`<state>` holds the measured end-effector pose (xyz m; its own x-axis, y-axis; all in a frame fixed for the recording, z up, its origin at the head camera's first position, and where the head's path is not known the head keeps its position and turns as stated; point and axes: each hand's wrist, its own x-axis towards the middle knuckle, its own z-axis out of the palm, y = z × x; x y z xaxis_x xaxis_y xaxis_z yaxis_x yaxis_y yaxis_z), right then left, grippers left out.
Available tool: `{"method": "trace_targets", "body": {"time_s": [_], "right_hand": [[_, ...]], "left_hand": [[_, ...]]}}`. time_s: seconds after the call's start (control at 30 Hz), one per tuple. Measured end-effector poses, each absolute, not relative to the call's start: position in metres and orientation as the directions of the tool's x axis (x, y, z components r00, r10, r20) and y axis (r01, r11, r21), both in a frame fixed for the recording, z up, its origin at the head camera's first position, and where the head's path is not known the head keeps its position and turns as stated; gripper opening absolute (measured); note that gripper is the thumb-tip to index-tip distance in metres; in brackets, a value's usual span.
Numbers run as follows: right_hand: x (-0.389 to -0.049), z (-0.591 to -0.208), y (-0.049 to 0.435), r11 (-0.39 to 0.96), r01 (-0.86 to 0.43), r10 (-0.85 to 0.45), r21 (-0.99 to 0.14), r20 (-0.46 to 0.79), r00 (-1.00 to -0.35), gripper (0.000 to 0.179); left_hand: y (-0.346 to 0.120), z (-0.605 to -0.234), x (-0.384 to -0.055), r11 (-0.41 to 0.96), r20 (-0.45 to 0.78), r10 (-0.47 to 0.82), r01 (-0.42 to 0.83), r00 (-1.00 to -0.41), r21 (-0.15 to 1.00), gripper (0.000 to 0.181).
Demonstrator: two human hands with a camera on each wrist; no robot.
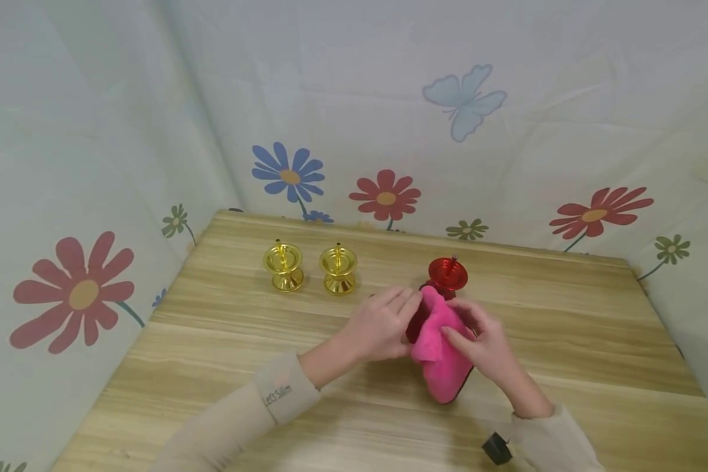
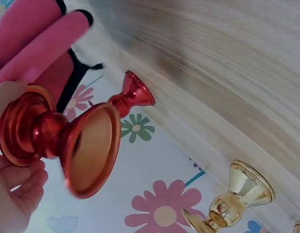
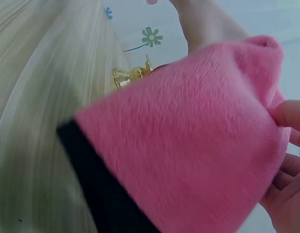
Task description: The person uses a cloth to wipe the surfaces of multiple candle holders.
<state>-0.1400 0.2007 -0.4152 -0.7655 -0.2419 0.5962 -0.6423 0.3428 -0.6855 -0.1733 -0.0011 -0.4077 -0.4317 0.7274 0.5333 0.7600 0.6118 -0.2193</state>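
Note:
My left hand (image 1: 383,324) grips a shiny red candle holder (image 2: 49,135) around its dish end, and its flared foot points away from the palm in the left wrist view. In the head view the hand and cloth hide most of this holder. A fuzzy pink cloth (image 1: 439,357) with a black edge hangs from my right hand (image 1: 485,341), pinched between thumb and fingers. The cloth is up against the held holder. Just behind both hands, a second red candle holder (image 1: 448,274) stands upright on the table, partly covered by the cloth.
Two gold candle holders, a left one (image 1: 283,262) and a right one (image 1: 339,265), stand upright toward the back left of the wooden table (image 1: 212,328). A flower-printed curtain (image 1: 342,98) encloses the back and sides. Beside the right sleeve is a small black object (image 1: 497,449).

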Motion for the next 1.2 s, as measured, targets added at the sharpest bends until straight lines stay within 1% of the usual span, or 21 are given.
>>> {"method": "trace_targets", "body": {"time_s": [0.1, 0.17, 0.23, 0.33, 0.47, 0.57, 0.63, 0.7, 0.8, 0.83, 0.87, 0.93, 1.03, 1.1, 1.2], "right_hand": [[-0.140, -0.416, 0.202, 0.299, -0.642, -0.222, -0.706, 0.603, -0.766, 0.037], [-0.139, -0.417, 0.202, 0.231, -0.643, -0.207, -0.730, 0.609, -0.765, 0.033], [-0.139, -0.416, 0.203, 0.183, -0.638, -0.193, -0.748, 0.609, -0.769, 0.030], [-0.138, -0.416, 0.203, 0.141, -0.636, -0.193, -0.759, 0.609, -0.770, 0.029], [-0.136, -0.415, 0.203, 0.138, -0.632, -0.204, -0.763, 0.603, -0.771, 0.031], [-0.135, -0.414, 0.203, 0.145, -0.627, -0.212, -0.765, 0.595, -0.775, 0.033], [-0.135, -0.413, 0.204, 0.167, -0.645, -0.229, -0.745, 0.607, -0.761, 0.035], [-0.135, -0.411, 0.204, 0.209, -0.688, -0.264, -0.695, 0.637, -0.724, 0.035], [-0.137, -0.409, 0.203, 0.324, -0.799, -0.338, -0.506, 0.727, -0.598, 0.017], [-0.138, -0.409, 0.203, 0.367, -0.824, -0.363, -0.432, 0.749, -0.554, 0.015], [-0.138, -0.408, 0.201, 0.398, -0.842, -0.383, -0.365, 0.768, -0.514, 0.017], [-0.137, -0.406, 0.198, 0.456, -0.856, -0.414, -0.245, 0.793, -0.447, 0.028], [-0.136, -0.404, 0.195, 0.484, -0.860, -0.441, -0.162, 0.804, -0.399, 0.031], [-0.137, -0.404, 0.194, 0.481, -0.866, -0.448, -0.136, 0.811, -0.377, 0.030], [-0.138, -0.403, 0.193, 0.469, -0.876, -0.455, -0.115, 0.818, -0.351, 0.029]], "left_hand": [[-0.002, -0.406, -0.172, 0.597, 0.551, 0.729, 0.771, -0.407, -0.220, 0.081], [-0.003, -0.404, -0.171, 0.588, 0.546, 0.733, 0.781, -0.406, -0.208, 0.080], [-0.004, -0.402, -0.171, 0.581, 0.527, 0.740, 0.792, -0.418, -0.188, 0.082], [-0.007, -0.401, -0.171, 0.576, 0.480, 0.751, 0.806, -0.454, -0.138, 0.085], [-0.009, -0.399, -0.172, 0.562, 0.420, 0.765, 0.825, -0.488, -0.064, 0.088], [-0.010, -0.397, -0.173, 0.550, 0.394, 0.774, 0.835, -0.496, -0.030, 0.087], [-0.010, -0.395, -0.173, 0.548, 0.382, 0.777, 0.836, -0.500, -0.021, 0.085], [-0.010, -0.394, -0.173, 0.551, 0.367, 0.780, 0.835, -0.506, -0.019, 0.084], [-0.010, -0.393, -0.172, 0.561, 0.341, 0.780, 0.828, -0.524, -0.011, 0.084], [-0.010, -0.393, -0.172, 0.566, 0.328, 0.779, 0.824, -0.535, 0.001, 0.085], [-0.010, -0.392, -0.172, 0.572, 0.314, 0.775, 0.820, -0.548, 0.018, 0.086], [-0.010, -0.392, -0.172, 0.582, 0.289, 0.767, 0.810, -0.574, 0.064, 0.087], [-0.010, -0.390, -0.171, 0.595, 0.263, 0.747, 0.791, -0.610, 0.145, 0.087], [-0.010, -0.389, -0.170, 0.596, 0.261, 0.736, 0.781, -0.624, 0.187, 0.087], [-0.009, -0.388, -0.170, 0.594, 0.271, 0.726, 0.775, -0.632, 0.216, 0.088]]}}
